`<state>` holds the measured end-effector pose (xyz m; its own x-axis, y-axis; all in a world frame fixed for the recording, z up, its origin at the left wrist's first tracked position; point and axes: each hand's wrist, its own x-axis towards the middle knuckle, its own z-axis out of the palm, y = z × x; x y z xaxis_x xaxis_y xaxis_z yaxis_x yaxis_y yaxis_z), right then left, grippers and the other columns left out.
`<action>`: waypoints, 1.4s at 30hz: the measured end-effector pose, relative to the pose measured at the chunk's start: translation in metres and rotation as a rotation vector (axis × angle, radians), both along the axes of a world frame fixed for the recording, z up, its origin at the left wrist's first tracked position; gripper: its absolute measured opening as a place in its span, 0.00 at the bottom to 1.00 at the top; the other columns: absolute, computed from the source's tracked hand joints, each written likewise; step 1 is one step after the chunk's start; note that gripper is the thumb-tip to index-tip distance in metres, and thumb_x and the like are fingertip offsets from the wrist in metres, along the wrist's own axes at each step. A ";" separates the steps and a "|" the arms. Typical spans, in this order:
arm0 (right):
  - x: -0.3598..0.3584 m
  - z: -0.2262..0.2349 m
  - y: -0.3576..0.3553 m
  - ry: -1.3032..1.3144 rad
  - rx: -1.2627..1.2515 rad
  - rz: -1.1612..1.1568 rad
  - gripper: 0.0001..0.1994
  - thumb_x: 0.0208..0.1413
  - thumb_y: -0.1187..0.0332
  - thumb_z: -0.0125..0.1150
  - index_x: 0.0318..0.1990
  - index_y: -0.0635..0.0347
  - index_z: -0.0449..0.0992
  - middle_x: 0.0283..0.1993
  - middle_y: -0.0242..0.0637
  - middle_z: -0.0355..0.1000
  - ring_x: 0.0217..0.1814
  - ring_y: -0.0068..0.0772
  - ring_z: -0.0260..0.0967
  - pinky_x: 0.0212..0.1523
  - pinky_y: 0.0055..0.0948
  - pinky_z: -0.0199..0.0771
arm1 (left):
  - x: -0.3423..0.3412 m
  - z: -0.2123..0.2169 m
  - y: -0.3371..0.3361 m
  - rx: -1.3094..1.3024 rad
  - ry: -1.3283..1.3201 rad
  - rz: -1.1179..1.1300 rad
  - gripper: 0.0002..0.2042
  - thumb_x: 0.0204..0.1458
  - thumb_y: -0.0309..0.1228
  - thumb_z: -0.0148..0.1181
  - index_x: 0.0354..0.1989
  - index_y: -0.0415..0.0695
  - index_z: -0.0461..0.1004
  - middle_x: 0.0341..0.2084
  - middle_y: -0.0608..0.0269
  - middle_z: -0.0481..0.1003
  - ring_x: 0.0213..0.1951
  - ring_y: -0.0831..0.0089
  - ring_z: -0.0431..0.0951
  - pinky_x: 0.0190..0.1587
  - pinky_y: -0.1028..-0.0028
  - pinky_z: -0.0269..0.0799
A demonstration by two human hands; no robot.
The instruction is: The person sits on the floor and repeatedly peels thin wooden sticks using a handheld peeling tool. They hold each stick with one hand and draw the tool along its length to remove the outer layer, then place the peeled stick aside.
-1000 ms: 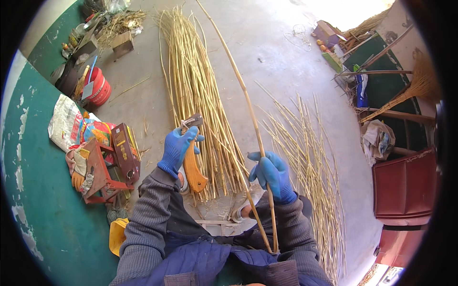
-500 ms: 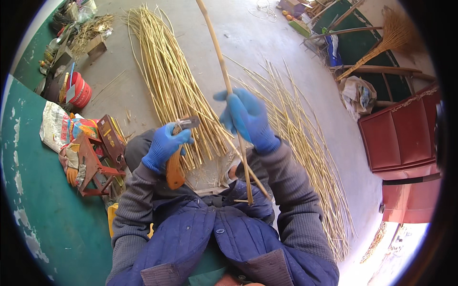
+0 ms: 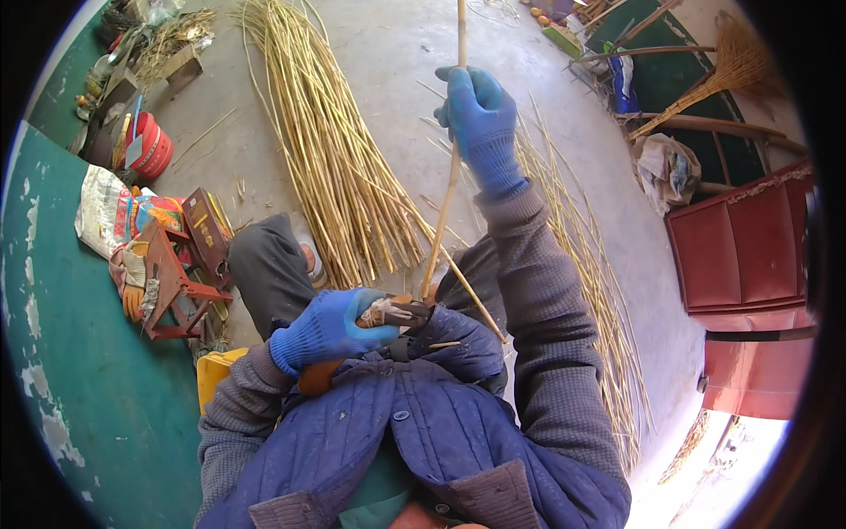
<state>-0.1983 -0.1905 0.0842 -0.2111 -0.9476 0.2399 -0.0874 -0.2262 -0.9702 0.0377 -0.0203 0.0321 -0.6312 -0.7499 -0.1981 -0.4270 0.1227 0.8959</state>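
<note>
Left hand (image 3: 333,328) clenches cutter (image 3: 409,314) at foot of 1 stalk (image 3: 442,220); right hand (image 3: 481,122) grasps stalk higher. Probably trimming; next move calls for steady stalk.

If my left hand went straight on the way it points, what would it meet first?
Beyond the tool your left hand holds, probably the lower part of the stalk in your right hand, though depth is unclear.

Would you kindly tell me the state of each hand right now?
Left hand: closed, holding a wooden-handled bladed tool.
Right hand: closed, holding a long pale stalk.
</note>
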 end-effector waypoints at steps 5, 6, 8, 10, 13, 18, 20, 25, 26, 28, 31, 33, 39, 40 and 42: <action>-0.001 -0.005 0.002 -0.035 -0.018 -0.030 0.16 0.65 0.63 0.56 0.44 0.71 0.79 0.22 0.29 0.69 0.20 0.20 0.69 0.24 0.23 0.72 | -0.002 -0.004 -0.002 -0.009 -0.043 0.022 0.23 0.51 0.40 0.72 0.50 0.37 0.77 0.33 0.51 0.81 0.35 0.68 0.83 0.41 0.69 0.77; 0.000 -0.006 0.003 -0.031 -0.012 -0.044 0.15 0.65 0.63 0.56 0.44 0.71 0.79 0.22 0.29 0.69 0.20 0.20 0.69 0.24 0.23 0.72 | -0.003 -0.005 -0.002 -0.006 -0.028 0.030 0.23 0.51 0.40 0.72 0.50 0.36 0.77 0.33 0.50 0.81 0.35 0.67 0.83 0.41 0.69 0.77; 0.002 -0.009 0.005 -0.034 -0.003 -0.051 0.15 0.65 0.64 0.57 0.43 0.71 0.79 0.22 0.29 0.69 0.20 0.19 0.69 0.24 0.23 0.71 | -0.005 -0.007 -0.002 -0.025 -0.003 0.051 0.23 0.51 0.40 0.72 0.50 0.36 0.77 0.33 0.50 0.80 0.35 0.66 0.83 0.40 0.68 0.76; 0.004 -0.013 0.007 -0.022 0.012 -0.064 0.14 0.65 0.64 0.56 0.43 0.70 0.79 0.22 0.29 0.68 0.20 0.19 0.69 0.23 0.23 0.71 | -0.007 -0.008 0.000 -0.038 -0.020 0.082 0.24 0.50 0.40 0.72 0.50 0.36 0.77 0.32 0.49 0.80 0.34 0.65 0.83 0.40 0.68 0.76; 0.007 -0.020 0.011 0.014 0.035 -0.085 0.13 0.65 0.65 0.56 0.42 0.69 0.79 0.21 0.28 0.68 0.20 0.18 0.68 0.23 0.22 0.70 | -0.008 -0.011 0.001 -0.053 -0.035 0.096 0.23 0.50 0.40 0.73 0.49 0.36 0.78 0.32 0.48 0.80 0.34 0.63 0.83 0.40 0.68 0.76; 0.007 -0.031 0.021 0.077 0.036 -0.133 0.13 0.65 0.65 0.56 0.40 0.67 0.79 0.20 0.29 0.69 0.20 0.18 0.69 0.23 0.22 0.69 | -0.003 -0.013 0.000 0.041 -0.004 0.045 0.22 0.51 0.38 0.72 0.49 0.37 0.78 0.31 0.49 0.81 0.34 0.65 0.84 0.39 0.68 0.77; 0.007 -0.033 0.025 0.098 0.074 -0.113 0.15 0.66 0.63 0.54 0.42 0.68 0.80 0.23 0.30 0.69 0.22 0.19 0.69 0.25 0.22 0.71 | -0.002 -0.013 0.000 0.206 -0.048 0.037 0.21 0.50 0.37 0.73 0.48 0.36 0.79 0.30 0.52 0.81 0.33 0.72 0.82 0.39 0.71 0.76; 0.003 -0.032 0.030 0.107 0.065 -0.116 0.15 0.67 0.63 0.53 0.42 0.68 0.79 0.22 0.29 0.69 0.22 0.19 0.69 0.26 0.22 0.71 | -0.004 -0.009 0.002 0.081 -0.056 -0.010 0.21 0.51 0.36 0.73 0.50 0.37 0.78 0.30 0.56 0.82 0.32 0.77 0.80 0.39 0.73 0.76; 0.002 -0.031 0.031 0.078 0.051 -0.109 0.14 0.66 0.64 0.54 0.41 0.68 0.79 0.21 0.28 0.69 0.21 0.19 0.69 0.25 0.22 0.71 | -0.004 -0.008 0.002 0.181 -0.089 0.010 0.21 0.51 0.36 0.73 0.50 0.37 0.78 0.31 0.56 0.82 0.32 0.77 0.80 0.39 0.73 0.76; 0.000 -0.028 0.032 0.022 0.047 -0.098 0.13 0.66 0.65 0.55 0.41 0.68 0.79 0.20 0.28 0.69 0.20 0.18 0.69 0.24 0.21 0.71 | -0.003 -0.004 0.003 0.077 -0.021 -0.070 0.22 0.51 0.37 0.73 0.50 0.38 0.78 0.31 0.55 0.82 0.33 0.77 0.81 0.40 0.73 0.76; -0.005 -0.023 0.033 -0.045 0.038 -0.097 0.14 0.66 0.65 0.55 0.42 0.70 0.78 0.21 0.29 0.69 0.20 0.18 0.68 0.24 0.22 0.71 | 0.000 -0.001 0.002 0.093 -0.007 -0.077 0.22 0.51 0.38 0.74 0.50 0.38 0.78 0.32 0.54 0.82 0.35 0.76 0.82 0.40 0.72 0.77; -0.009 -0.021 0.033 -0.046 -0.008 -0.096 0.14 0.67 0.64 0.54 0.43 0.70 0.78 0.22 0.30 0.70 0.20 0.19 0.68 0.25 0.22 0.72 | 0.001 0.000 0.003 0.084 -0.005 -0.070 0.22 0.50 0.38 0.74 0.49 0.38 0.78 0.32 0.53 0.82 0.36 0.75 0.83 0.41 0.72 0.77; -0.010 -0.021 0.040 -0.035 -0.010 -0.139 0.14 0.66 0.65 0.53 0.43 0.69 0.79 0.22 0.31 0.71 0.20 0.18 0.68 0.24 0.22 0.72 | 0.003 -0.005 0.006 0.056 -0.017 -0.029 0.23 0.49 0.39 0.75 0.49 0.38 0.79 0.32 0.51 0.82 0.34 0.70 0.84 0.40 0.71 0.76; -0.008 -0.022 0.042 -0.041 -0.025 -0.157 0.14 0.66 0.65 0.53 0.43 0.69 0.79 0.23 0.31 0.71 0.21 0.18 0.69 0.24 0.22 0.72 | 0.003 -0.007 0.007 0.037 -0.006 -0.022 0.23 0.49 0.39 0.75 0.49 0.38 0.79 0.32 0.51 0.82 0.34 0.69 0.84 0.40 0.71 0.76; -0.003 -0.024 0.047 -0.041 -0.033 -0.147 0.13 0.67 0.66 0.53 0.42 0.69 0.79 0.22 0.32 0.71 0.20 0.18 0.69 0.23 0.22 0.72 | 0.001 -0.010 0.007 -0.016 -0.012 -0.038 0.23 0.48 0.39 0.75 0.49 0.38 0.79 0.32 0.51 0.81 0.34 0.69 0.84 0.39 0.70 0.77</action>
